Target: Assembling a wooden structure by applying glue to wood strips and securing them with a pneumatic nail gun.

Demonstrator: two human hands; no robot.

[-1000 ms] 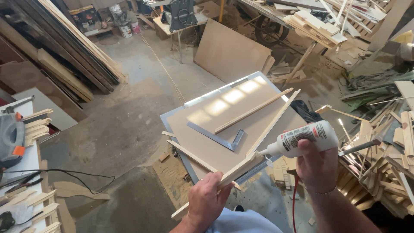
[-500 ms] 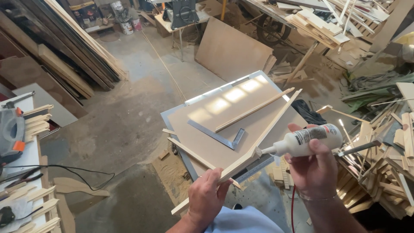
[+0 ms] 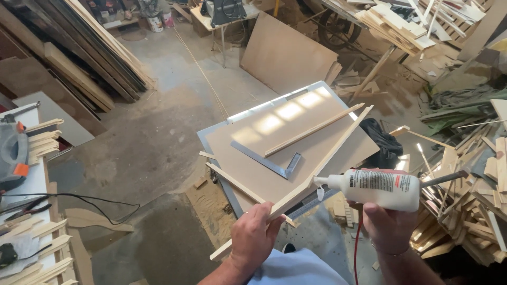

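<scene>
My left hand [image 3: 254, 238] grips a long thin wooden strip [image 3: 322, 163] near its lower end; the strip slants up to the right over a brown board [image 3: 248, 145]. My right hand [image 3: 387, 226] holds a white glue bottle [image 3: 377, 188] sideways, its nozzle touching the strip's edge about midway. On the board lie a metal try square [image 3: 266, 160], a second strip [image 3: 311, 131] and a shorter strip [image 3: 232, 183].
The board rests on a grey metal-edged table [image 3: 210, 153]. Heaps of wood offcuts [image 3: 465, 195] fill the right. A bench at left carries cut strips [image 3: 42, 138] and a grey power tool [image 3: 11, 153]. Planks [image 3: 95, 47] lean at the back left. Sawdust covers the floor.
My right hand has lowered the glue bottle slightly, with the nozzle staying against the strip. My left hand keeps its grip on the strip.
</scene>
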